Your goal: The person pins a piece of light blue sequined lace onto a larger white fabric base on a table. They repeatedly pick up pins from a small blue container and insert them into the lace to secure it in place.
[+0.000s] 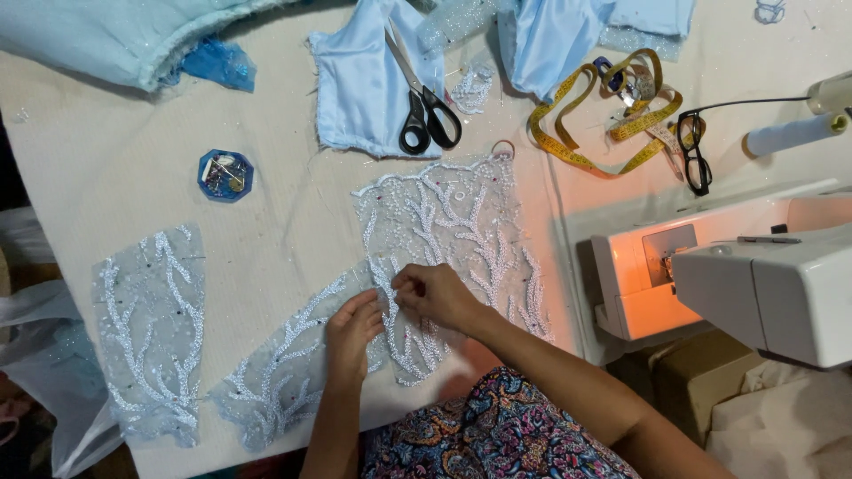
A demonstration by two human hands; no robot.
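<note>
Surface: a cream cloth-covered table (115,168) fills most of the view, its near edge at the person's lap; warm orange light falls across its right side.
Room: a white sewing machine (754,275) stands at the right, lit orange at the needle end, with a brown cardboard box (701,377) below it — a white plastic bag (44,355) hangs off the table's left edge.
Containers: a small blue eight-sided pin box (224,175) sits open on the left half of the table, well apart from the hands, holding a jumble of pins.
Beaded lace: a large panel (444,222) of sheer mesh with white branching beadwork lies in the middle; a second piece (275,377) overlaps its lower left edge, and a third strip (151,328) lies apart at the left.
Left hand (352,333): fingers curled down, pinching the lace where the two pieces overlap.
Right hand (437,294): fingertips closed on the same seam, just beside the left, touching it.
Far side: black-handled scissors (426,111) rest on a pale blue satin piece (359,89); a yellow tape measure (603,111) lies coiled beside black glasses (694,151).
</note>
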